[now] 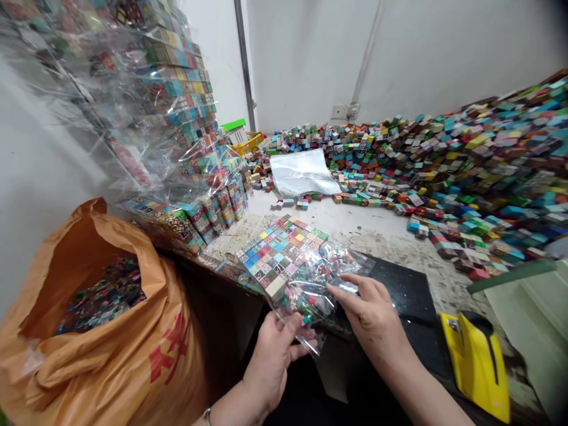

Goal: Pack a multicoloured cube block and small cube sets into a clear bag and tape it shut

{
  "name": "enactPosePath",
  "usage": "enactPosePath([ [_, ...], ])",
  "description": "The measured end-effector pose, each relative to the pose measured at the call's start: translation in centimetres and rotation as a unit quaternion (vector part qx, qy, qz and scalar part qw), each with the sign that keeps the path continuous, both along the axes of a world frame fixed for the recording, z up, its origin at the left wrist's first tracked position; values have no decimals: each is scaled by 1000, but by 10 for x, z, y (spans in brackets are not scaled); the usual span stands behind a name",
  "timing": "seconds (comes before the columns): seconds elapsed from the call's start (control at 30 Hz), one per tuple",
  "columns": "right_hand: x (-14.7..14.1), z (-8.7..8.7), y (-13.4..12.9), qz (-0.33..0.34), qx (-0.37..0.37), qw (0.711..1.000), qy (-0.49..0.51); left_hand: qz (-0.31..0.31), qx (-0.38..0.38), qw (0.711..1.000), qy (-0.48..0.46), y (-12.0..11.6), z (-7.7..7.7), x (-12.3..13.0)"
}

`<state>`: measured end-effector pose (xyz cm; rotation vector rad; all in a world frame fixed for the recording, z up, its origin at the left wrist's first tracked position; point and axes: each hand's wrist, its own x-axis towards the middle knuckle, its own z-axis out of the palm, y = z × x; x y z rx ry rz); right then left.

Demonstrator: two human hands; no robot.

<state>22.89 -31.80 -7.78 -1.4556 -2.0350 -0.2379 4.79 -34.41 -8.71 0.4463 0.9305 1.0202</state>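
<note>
A clear plastic bag (310, 302) filled with small, brightly coloured pieces hangs over the table's front edge. My left hand (277, 355) pinches its lower corner between thumb and fingers. At the bag's right side, my right hand (373, 313) has its fingers on the film, appearing to grip it; part of the grip is hidden. Just behind the bag lies a flat block of small patterned boxes (277, 245) set in a grid, partly covered by the bag's shiny film.
An orange sack (173, 349) of small loose pieces stands at left, below a tall stack of plastic-wrapped boxes (177, 89). Loose little boxes (399, 154) pile along the wall, with a white plastic sheet (304, 171) on them. A yellow tape dispenser (479, 361) sits at right.
</note>
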Motion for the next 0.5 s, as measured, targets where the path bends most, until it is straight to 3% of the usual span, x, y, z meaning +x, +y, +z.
enactPosePath([
  [0.17, 3, -3, -7, -9, 6, 999, 49, -45, -23, 999, 0, -6, 1, 12],
  [0.33, 4, 2, -35, -22, -69, 987, 144, -63, -15, 998, 10, -6, -2, 11],
  [0.5, -5, -11, -44, 21, -32, 997, 59, -85, -23, 996, 3, -5, -5, 6],
])
